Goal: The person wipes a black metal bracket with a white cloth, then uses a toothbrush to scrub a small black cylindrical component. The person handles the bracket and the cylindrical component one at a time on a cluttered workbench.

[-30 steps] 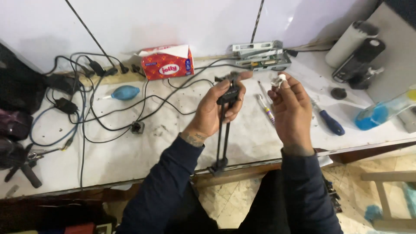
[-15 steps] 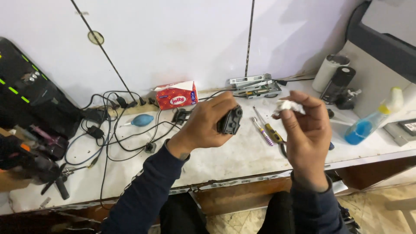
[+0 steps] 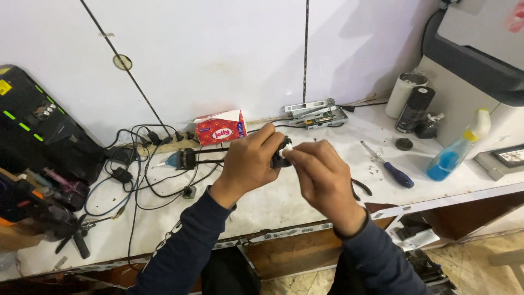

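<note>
Black part [image 3: 279, 159] sits clenched in our left hand [image 3: 250, 163] above the bench [image 3: 284, 202] — our right hand [image 3: 322, 177] pinches a white wad [image 3: 287, 146] against it.

Mostly hidden inside the left hand [image 3: 248, 164]: the small black device [image 3: 279, 160], only its right end showing between the fingers. Covered by the right hand [image 3: 322, 177]: nearly all of the white scrap [image 3: 287, 146] pinched at the fingertips, too small to tell what it was. Half concealed behind the right wrist: the pliers [image 3: 361, 188], only the dark handles showing. Cut off by the top and right edges: the grey machine [image 3: 480, 49]. Cropped at the left edge: the black case [image 3: 38, 131] and the clutter under it. Lost below the bottom edge: both arms above the sleeves.
</note>
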